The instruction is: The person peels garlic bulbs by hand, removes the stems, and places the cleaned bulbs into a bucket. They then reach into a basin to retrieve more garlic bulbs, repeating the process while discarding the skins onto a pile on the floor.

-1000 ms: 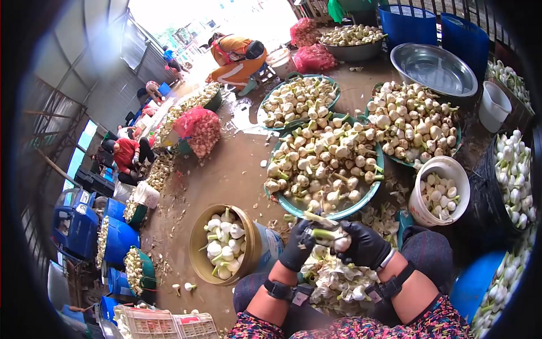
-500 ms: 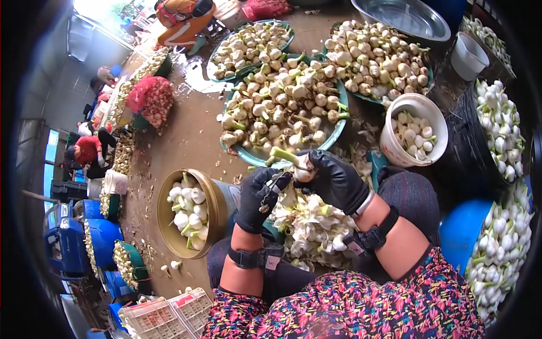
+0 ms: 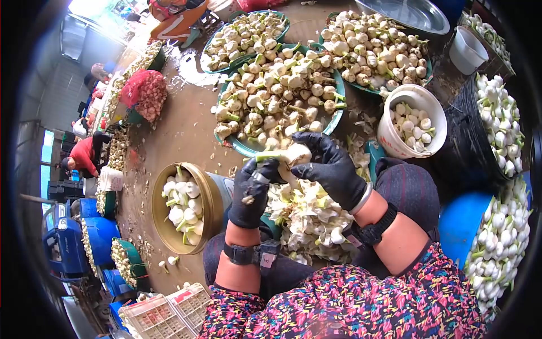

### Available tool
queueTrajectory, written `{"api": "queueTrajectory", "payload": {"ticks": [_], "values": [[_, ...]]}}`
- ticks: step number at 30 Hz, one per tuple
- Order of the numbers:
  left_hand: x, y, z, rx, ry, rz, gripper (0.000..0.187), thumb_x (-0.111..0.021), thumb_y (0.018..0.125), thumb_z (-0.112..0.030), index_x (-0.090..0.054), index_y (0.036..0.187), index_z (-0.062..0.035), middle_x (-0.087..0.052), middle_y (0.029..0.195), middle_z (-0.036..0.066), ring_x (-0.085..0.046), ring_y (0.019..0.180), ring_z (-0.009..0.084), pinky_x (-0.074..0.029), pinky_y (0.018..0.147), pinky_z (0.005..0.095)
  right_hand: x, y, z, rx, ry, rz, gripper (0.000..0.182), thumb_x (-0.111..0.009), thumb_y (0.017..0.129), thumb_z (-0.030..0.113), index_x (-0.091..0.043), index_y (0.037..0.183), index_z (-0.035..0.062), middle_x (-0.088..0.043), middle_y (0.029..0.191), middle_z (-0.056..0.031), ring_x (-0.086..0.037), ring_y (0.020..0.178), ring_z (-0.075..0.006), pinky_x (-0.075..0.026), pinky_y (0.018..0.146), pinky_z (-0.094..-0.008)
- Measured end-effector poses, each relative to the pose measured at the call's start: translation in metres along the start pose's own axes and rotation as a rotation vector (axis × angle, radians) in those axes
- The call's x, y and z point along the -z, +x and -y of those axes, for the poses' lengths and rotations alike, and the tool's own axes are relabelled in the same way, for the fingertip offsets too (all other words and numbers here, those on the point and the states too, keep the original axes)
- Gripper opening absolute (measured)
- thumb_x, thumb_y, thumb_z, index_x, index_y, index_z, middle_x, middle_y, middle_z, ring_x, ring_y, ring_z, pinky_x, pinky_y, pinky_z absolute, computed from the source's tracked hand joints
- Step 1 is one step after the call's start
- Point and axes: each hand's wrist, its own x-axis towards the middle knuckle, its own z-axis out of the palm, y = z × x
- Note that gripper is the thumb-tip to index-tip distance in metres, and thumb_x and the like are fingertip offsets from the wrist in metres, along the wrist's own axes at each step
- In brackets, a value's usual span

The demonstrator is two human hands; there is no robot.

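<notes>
A garlic bulb (image 3: 299, 153) with its green stem pointing left is held in front of me, partly peeled, a strip of skin hanging below. My right hand (image 3: 334, 172), in a black glove, grips the bulb between thumb and fingers. Curled under the stem is my gloved left hand (image 3: 249, 193), closed, with a small grey metal tool (image 3: 261, 178) showing at its fingers; the tool's shape is mostly hidden. A bit of skin clings to that glove. Beneath both hands lies a heap of garlic peelings (image 3: 310, 220).
Beyond my hands stands a green tub (image 3: 240, 148) of unpeeled garlic. Left is a tan bucket (image 3: 212, 212) of peeled bulbs; right is a white bucket (image 3: 439, 127) of bulbs. A black basket (image 3: 460, 135) and blue tub (image 3: 457, 226) stand farther right. A person (image 3: 84, 155) bends at far left.
The bulb has turned more level and moved slightly up. My left hand has moved left and down, its fingers now under the stem. A loose strip of skin now hangs from the bulb.
</notes>
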Motion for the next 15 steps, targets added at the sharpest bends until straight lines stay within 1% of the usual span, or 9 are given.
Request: {"api": "queueTrajectory", "payload": {"ticks": [2,4,6,7,8,10,12,14,15], "values": [[0.001,0.002,0.002,-0.054,0.295,0.005,0.017,-0.062,0.076,0.000,-0.063,0.093,-0.0013,-0.063,0.090,0.013,-0.062,0.075,0.0223,-0.047,0.072,0.0276,0.004,0.003,-0.002,-0.027,-0.064,-0.109,0.043,-0.060,0.076,-0.006,-0.047,0.116,0.0006,-0.060,0.098,-0.0083,-0.059,0.084,-0.0126,-0.050,0.076,-0.0267],[-0.001,0.005,0.014,-0.073,0.304,-0.009,0.017,-0.064,0.075,-0.005,-0.063,0.091,-0.0012,-0.064,0.088,0.013,-0.061,0.076,0.0216,-0.046,0.073,0.0284,0.014,0.006,-0.009,-0.033,0.239,-0.147,0.034,-0.055,0.083,0.002,-0.048,0.116,0.0015,-0.060,0.089,-0.0062,-0.060,0.077,-0.0134,-0.050,0.069,-0.0255],[-0.001,0.007,0.021,-0.381,0.895,0.157,0.021,-0.065,0.075,-0.008,-0.063,0.094,-0.0002,-0.064,0.086,0.011,-0.061,0.079,0.0194,-0.046,0.074,0.0300,0.016,0.003,-0.004,-0.160,0.292,-0.172,0.031,-0.052,0.088,0.011,-0.047,0.118,0.0027,-0.059,0.088,-0.0056,-0.060,0.077,-0.0148,-0.051,0.070,-0.0284],[0.000,0.008,0.022,-0.314,0.772,0.270,0.022,-0.065,0.075,-0.011,-0.063,0.094,0.0001,-0.064,0.087,0.012,-0.060,0.080,0.0216,-0.046,0.075,0.0312,0.012,0.003,-0.004,-0.192,0.385,-0.148,0.032,-0.051,0.090,0.016,-0.047,0.119,0.0037,-0.059,0.088,-0.0057,-0.060,0.077,-0.0157,-0.051,0.071,-0.0298],[-0.005,0.002,0.024,-0.210,0.526,0.244,0.022,-0.063,0.075,-0.012,-0.064,0.093,0.0005,-0.063,0.088,0.015,-0.060,0.079,0.0267,-0.045,0.075,0.0320,0.009,0.003,-0.005,-0.223,0.482,-0.128,0.033,-0.050,0.091,0.021,-0.046,0.120,0.0047,-0.059,0.088,-0.0059,-0.060,0.078,-0.0165,-0.051,0.071,-0.0312],[-0.011,0.004,0.004,-0.228,0.690,0.253,0.019,-0.063,0.076,-0.013,-0.064,0.090,0.0001,-0.064,0.087,0.012,-0.059,0.078,0.0228,-0.045,0.074,0.0311,0.011,0.001,-0.008,-0.272,0.583,-0.070,0.033,-0.047,0.092,0.020,-0.045,0.121,0.0048,-0.058,0.089,-0.0068,-0.060,0.082,-0.0179,-0.051,0.073,-0.0331],[-0.007,0.007,0.003,-0.333,0.732,0.293,0.018,-0.060,0.076,-0.012,-0.066,0.091,-0.0026,-0.064,0.090,0.012,-0.060,0.081,0.0242,-0.046,0.075,0.0335,0.013,0.002,-0.007,-0.359,0.528,-0.019,0.030,-0.045,0.093,0.020,-0.048,0.119,0.0051,-0.058,0.089,-0.0064,-0.060,0.082,-0.0185,-0.051,0.072,-0.0326],[-0.009,0.002,-0.001,-0.145,0.277,0.301,0.020,-0.061,0.076,-0.011,-0.065,0.093,0.0002,-0.064,0.091,0.012,-0.060,0.084,0.0203,-0.046,0.075,0.0324,0.015,0.002,-0.015,-0.368,0.469,-0.061,0.028,-0.046,0.092,0.022,-0.052,0.114,0.0051,-0.058,0.085,-0.0059,-0.060,0.079,-0.0172,-0.051,0.067,-0.0299],[-0.015,-0.001,-0.008,-0.065,0.185,0.124,0.019,-0.061,0.075,-0.006,-0.064,0.091,0.0045,-0.063,0.091,0.009,-0.059,0.084,0.0167,-0.046,0.076,0.0286,0.013,0.001,-0.014,-0.258,0.233,-0.101,0.027,-0.048,0.091,0.023,-0.054,0.111,0.0052,-0.058,0.084,-0.0051,-0.060,0.077,-0.0155,-0.051,0.064,-0.0283]]}}
